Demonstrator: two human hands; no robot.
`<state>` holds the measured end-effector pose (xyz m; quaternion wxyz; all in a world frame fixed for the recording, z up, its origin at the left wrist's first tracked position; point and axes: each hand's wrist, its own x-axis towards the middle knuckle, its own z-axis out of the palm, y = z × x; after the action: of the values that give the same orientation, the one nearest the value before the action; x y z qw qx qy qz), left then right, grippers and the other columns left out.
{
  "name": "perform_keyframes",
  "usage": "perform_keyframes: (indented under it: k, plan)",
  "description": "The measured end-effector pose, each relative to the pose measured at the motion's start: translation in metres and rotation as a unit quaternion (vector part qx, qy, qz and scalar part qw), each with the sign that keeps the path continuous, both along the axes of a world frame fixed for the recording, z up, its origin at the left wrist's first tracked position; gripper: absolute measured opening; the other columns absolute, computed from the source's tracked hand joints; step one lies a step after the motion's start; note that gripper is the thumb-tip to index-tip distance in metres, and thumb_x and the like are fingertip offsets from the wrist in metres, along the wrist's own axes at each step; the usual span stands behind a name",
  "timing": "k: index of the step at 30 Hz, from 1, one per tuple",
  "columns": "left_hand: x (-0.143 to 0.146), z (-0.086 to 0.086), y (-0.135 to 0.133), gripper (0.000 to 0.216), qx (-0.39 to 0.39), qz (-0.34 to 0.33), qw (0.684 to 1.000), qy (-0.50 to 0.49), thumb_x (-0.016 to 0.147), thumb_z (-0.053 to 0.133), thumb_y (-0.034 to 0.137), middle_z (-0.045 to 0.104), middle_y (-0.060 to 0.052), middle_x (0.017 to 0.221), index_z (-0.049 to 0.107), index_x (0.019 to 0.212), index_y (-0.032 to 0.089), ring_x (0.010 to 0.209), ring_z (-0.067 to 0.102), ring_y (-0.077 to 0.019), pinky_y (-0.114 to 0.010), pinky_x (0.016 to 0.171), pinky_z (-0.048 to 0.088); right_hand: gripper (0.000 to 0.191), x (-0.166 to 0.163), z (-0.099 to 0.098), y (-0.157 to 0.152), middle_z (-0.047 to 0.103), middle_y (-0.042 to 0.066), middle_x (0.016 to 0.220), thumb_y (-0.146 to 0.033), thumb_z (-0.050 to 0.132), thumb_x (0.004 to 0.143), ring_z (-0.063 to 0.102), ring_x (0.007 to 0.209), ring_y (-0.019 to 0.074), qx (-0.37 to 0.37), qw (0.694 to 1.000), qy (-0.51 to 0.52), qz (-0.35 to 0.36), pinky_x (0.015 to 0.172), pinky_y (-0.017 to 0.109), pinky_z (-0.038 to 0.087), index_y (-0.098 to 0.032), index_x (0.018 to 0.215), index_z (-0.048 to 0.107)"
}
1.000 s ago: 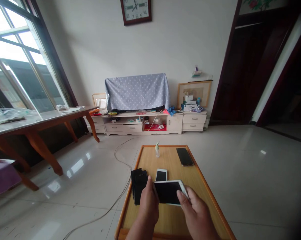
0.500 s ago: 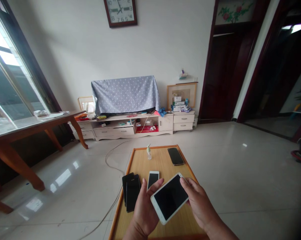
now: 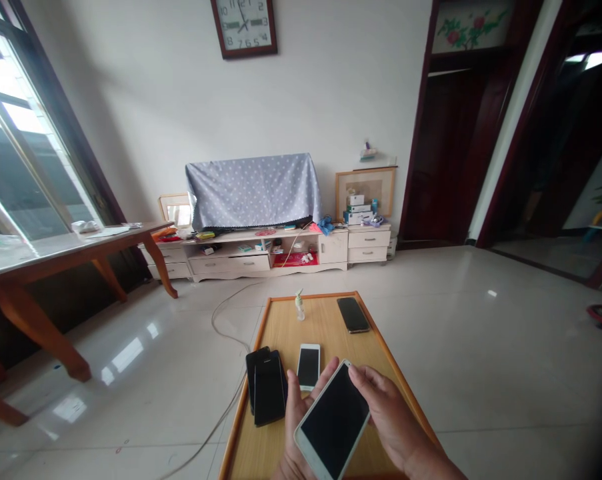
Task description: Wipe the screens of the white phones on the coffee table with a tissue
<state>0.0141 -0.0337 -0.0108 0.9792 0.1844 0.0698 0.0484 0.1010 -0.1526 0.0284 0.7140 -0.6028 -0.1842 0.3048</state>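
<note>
Head camera: white-rimmed black-screen smartphone (image 3: 333, 421), left hand (image 3: 295, 408) cupping it from below, fingers curled at ten o'clock; right hand (image 3: 387, 419) fingertips pinch its two o'clock edge.

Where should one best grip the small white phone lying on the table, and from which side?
Probably pinch its two long edges from above: the small white phone lies flat on the table, screen up, with a gap between it and the black phones.

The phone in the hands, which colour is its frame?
White frame on the phone, head view.
</note>
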Motion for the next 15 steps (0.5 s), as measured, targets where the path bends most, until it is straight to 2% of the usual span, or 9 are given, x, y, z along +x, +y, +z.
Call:
perform_keyframes:
  k: [4,9,12,15]
  plan:
    - [0.006,-0.008,0.002,0.085,0.007,-0.004,1.000,0.004,0.081,0.043,0.079,0.067,-0.016,0.122,0.052,0.139,0.017,0.118,0.060,-0.0360,-0.048,0.109,0.036,0.045,-0.007,-0.005,0.004,0.067,0.001,0.077,-0.065,0.055,0.086,0.062,0.075,0.0198,-0.041,0.990,-0.136,-0.006,0.068,0.028,0.046,-0.020,0.085,0.063]
    - [0.009,-0.011,-0.002,0.089,0.008,-0.004,1.000,0.020,0.079,0.044,0.082,0.067,-0.016,0.121,0.052,0.138,0.016,0.118,0.059,-0.0377,-0.049,0.108,0.037,0.040,-0.003,-0.004,0.001,0.069,0.002,0.080,-0.063,0.054,0.087,0.063,0.069,0.0195,-0.186,0.936,-0.292,-0.063,0.060,0.027,0.042,-0.024,0.088,0.061]
    - [0.009,-0.016,-0.001,0.089,0.004,0.005,1.000,-0.007,0.079,0.041,0.082,0.063,-0.016,0.130,0.049,0.141,0.019,0.124,0.055,-0.0379,-0.051,0.110,0.033,0.038,0.010,-0.011,0.000,0.069,0.004,0.087,-0.060,0.050,0.090,0.064,0.076,0.0206,-0.182,0.927,-0.310,-0.104,0.064,0.028,0.045,-0.024,0.087,0.061]
    - [0.008,-0.022,0.005,0.084,-0.009,0.008,0.998,-0.055,0.083,0.037,0.080,0.053,-0.013,0.142,0.045,0.144,0.023,0.133,0.047,-0.0365,-0.052,0.114,0.027,0.038,0.023,-0.024,-0.002,0.070,0.006,0.092,-0.059,0.049,0.091,0.064,0.085,0.0219,-0.142,0.949,-0.242,-0.143,0.070,0.029,0.048,-0.023,0.094,0.062]
